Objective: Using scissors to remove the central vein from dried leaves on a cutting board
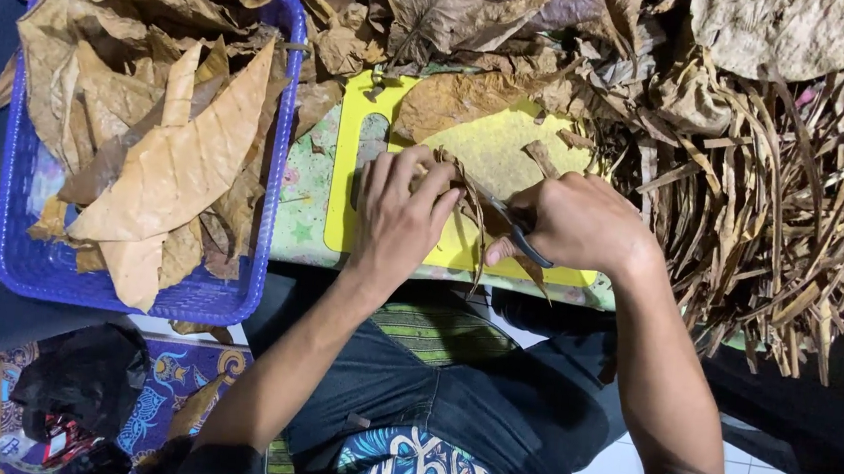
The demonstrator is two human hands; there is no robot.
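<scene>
Step in hand: judged as trimming a dried leaf (460, 195) on the yellow cutting board (494, 152) at centre frame; a blade is being worked along the leaf.
Left hand (399, 210): palm down, fingers spread and bent, pressing the leaf flat against the board; nothing is enclosed in the hand.
Right hand (574, 219): closed in a fist around the dark handles of a pair of scissors (518, 235); the blades point toward the left hand and meet the leaf.
Leaf position: centre of frame, on the board, between the two hands, touching both the left fingertips and the blades.
Next move calls for: steady downward pressure from the left hand and a cut line kept clear of its fingertips, which lie just beside the blades.
Blue basket (11, 225): left of frame, rectangular, plastic; holds flat tan and brown leaf pieces (182, 163), stacked loosely, several overhanging the rim.
Stem pile (795, 216): right of frame, loose strips and ribs, in no container.
Uncut leaves (440, 8): upper centre, crumpled heap touching the board's upper edge.
Black bag (79, 381): lower left; contents cannot be told.
</scene>
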